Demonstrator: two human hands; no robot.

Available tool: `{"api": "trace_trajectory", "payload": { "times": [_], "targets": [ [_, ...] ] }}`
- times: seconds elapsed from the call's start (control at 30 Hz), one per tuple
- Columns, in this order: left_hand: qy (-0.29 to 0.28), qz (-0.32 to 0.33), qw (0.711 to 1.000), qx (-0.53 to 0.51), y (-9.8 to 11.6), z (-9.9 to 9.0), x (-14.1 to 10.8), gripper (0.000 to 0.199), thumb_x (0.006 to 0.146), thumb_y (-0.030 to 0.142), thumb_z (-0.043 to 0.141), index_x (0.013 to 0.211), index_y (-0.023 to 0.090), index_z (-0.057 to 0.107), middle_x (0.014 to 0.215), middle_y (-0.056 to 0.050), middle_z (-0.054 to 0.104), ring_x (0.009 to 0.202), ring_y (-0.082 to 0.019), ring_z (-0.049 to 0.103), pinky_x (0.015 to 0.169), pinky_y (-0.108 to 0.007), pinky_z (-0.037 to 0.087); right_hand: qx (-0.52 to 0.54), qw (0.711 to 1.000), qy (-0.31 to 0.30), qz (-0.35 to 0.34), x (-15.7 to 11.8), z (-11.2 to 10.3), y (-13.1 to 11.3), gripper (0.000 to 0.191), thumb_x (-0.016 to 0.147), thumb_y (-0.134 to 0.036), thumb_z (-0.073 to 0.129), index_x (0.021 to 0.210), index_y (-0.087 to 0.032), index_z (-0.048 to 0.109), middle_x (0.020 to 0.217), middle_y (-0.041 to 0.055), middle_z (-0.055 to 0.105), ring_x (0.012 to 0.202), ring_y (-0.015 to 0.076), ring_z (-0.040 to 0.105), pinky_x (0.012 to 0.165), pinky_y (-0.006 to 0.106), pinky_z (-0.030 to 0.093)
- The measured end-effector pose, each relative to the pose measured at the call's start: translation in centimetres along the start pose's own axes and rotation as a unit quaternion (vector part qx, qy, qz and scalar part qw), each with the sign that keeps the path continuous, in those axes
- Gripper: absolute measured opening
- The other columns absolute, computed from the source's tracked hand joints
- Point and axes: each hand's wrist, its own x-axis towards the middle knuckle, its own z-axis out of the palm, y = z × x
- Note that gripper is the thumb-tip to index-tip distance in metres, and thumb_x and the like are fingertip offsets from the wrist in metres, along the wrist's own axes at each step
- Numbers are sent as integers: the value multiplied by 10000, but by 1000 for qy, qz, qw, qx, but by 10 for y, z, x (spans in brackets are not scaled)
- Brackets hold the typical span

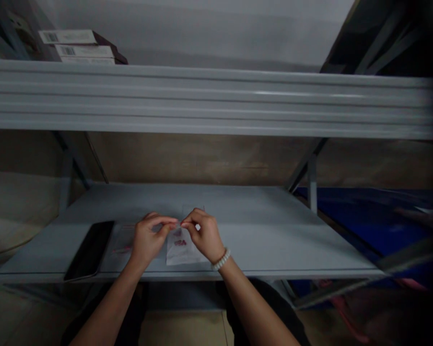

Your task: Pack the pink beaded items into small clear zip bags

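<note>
My left hand [150, 239] and my right hand [204, 234] meet almost fingertip to fingertip above the grey shelf [263, 230]. Each pinches thumb against forefinger; whatever lies between the fingertips is too small to make out. Below them lies a whitish packet [182, 250] with red print, partly covered by my right hand. To the left, a clear bag [120, 245] with something reddish in it lies flat, its right side behind my left hand. A pale beaded bracelet [222, 259] circles my right wrist.
A black tablet-like object [90, 250] lies at the shelf's left front. A thick grey upper shelf edge [216, 103] crosses above, with stacked boxes [84, 45] at its left. Slanted metal braces flank the back; a blue surface [353, 221] is at right.
</note>
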Motion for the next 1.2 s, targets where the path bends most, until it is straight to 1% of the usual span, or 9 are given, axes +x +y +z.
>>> {"api": "trace_trajectory", "payload": {
  "times": [0.13,0.27,0.33,0.43,0.5,0.7,0.83,0.97,1.2],
  "targets": [
    [7,-94,991,-92,-11,-15,7,216,720,300,675,902,186,703,821,-34,717,779,-177,658,753,-280,494,76,996,13,33,12,15,-1,129,807,-214,635,713,-158,704,657,24,622,649,120,547,622,230,398],
    [76,-149,975,-145,-35,-41,14,299,690,352,684,891,131,675,821,-64,709,738,-179,658,717,-275,508,232,967,-52,88,24,51,3,148,804,-253,616,890,-177,709,787,30,665,714,124,584,654,236,443],
    [111,-137,979,-102,-49,-58,14,314,736,374,629,929,129,663,830,-61,698,679,-159,639,687,-270,504,334,931,-93,115,28,74,3,270,783,-269,626,1040,-190,656,856,25,674,764,127,600,711,252,474],
    [94,-96,990,51,-70,-81,10,295,818,355,504,964,154,664,909,-62,684,732,-162,625,713,-273,493,444,869,-155,155,31,104,0,530,766,-277,625,1272,-230,475,986,27,667,809,125,612,747,273,503],
    [73,-85,982,152,-85,-90,6,303,848,314,433,982,163,659,981,-71,672,854,-185,623,766,-286,489,467,845,-187,185,29,120,1,617,759,-255,617,1332,-244,390,1078,44,643,843,130,620,764,286,514],
    [5,-110,954,280,-109,-87,3,272,833,192,422,960,153,660,975,-85,666,902,-201,617,860,-314,469,414,844,-198,278,20,143,16,623,719,-153,594,1316,-202,423,1214,116,563,924,187,630,815,372,524],
    [-35,-117,940,317,-105,-78,6,250,797,140,470,932,190,675,988,-56,659,922,-184,615,871,-280,458,399,839,-176,326,22,131,23,487,685,-148,601,1169,-179,553,1180,114,591,868,194,650,755,354,550],
    [-40,-145,918,366,-96,-70,5,230,788,155,499,919,219,677,972,-49,659,872,-194,630,808,-281,468,427,834,-113,330,32,99,23,314,682,-195,609,992,-145,612,1078,118,645,802,185,671,737,323,549],
    [7,-167,892,420,-79,-58,9,283,797,170,475,1026,167,640,1039,-132,630,900,-260,617,800,-367,462,369,884,1,289,39,25,55,320,717,-332,617,953,-117,640,960,126,686,843,197,663,791,336,520]
  ]
}}
